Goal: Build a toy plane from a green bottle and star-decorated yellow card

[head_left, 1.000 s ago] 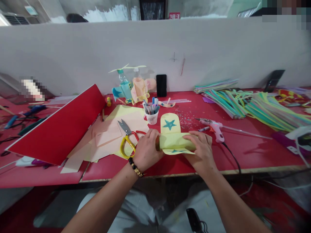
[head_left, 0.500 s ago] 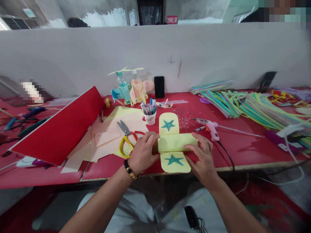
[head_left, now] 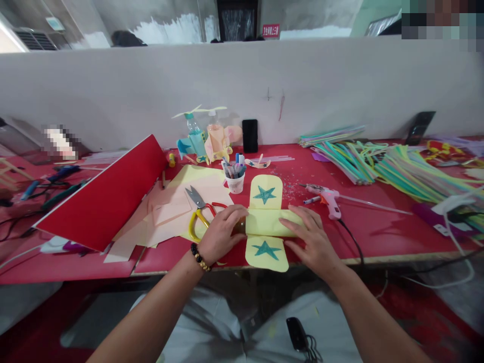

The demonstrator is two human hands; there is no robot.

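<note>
Yellow paper [head_left: 260, 222] is wrapped into a roll lying crosswise near the table's front edge. Rounded yellow flaps, one beyond the roll [head_left: 265, 185] and one on the near side [head_left: 266, 252], each carry a green star. A brownish, glossy end [head_left: 239, 225], apparently of a bottle inside the roll, shows at its left, mostly covered by fingers. My left hand [head_left: 223, 229] is closed around that end. My right hand [head_left: 308, 232] grips the roll's right part, fingers on top and thumb on the near side. Scissors [head_left: 200, 206] with red and yellow handles lie left of my left hand.
A cup of markers [head_left: 235, 181] stands beyond the roll. To the right lies a pink glue gun [head_left: 330, 200] with its cord over the edge. Paper-dressed bottles [head_left: 217, 138] and a phone [head_left: 250, 136] stand at the back. A red board [head_left: 106, 196] leans at left; pipe cleaners [head_left: 344, 164] lie right.
My right hand has moved left along the roll, its fingers lying further over the top. The near flap has shifted slightly left. My left hand keeps its grip.
</note>
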